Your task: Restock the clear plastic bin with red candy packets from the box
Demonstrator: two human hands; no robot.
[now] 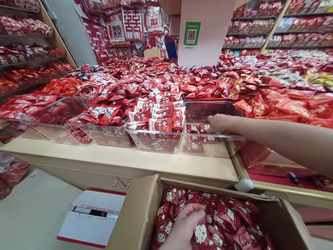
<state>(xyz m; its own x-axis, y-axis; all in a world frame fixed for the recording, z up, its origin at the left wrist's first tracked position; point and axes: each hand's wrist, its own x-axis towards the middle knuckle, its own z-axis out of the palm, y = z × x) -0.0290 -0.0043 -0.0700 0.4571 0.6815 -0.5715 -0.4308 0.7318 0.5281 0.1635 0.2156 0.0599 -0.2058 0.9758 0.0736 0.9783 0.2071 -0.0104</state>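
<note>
An open cardboard box [130, 225] at the bottom of the view is full of small red wrapped candies [235, 229]. My left hand [182, 235] is down inside it, fingers curled around a few of the red packets. My right hand [219, 123] reaches forward over a nearly empty clear plastic bin [213, 143] on the display counter; it sits at the bin's rim above a few red packets, and its fingers are too hidden to judge.
Clear bins [156, 140] heaped with red-and-white candy packets line the beige counter edge [128, 161]. Behind them spreads a wide mound of red sweets. Shelves of red packets stand left and right. A white pillar with a green QR sign [191, 34] rises behind. A flat white box [89, 218] lies on the floor.
</note>
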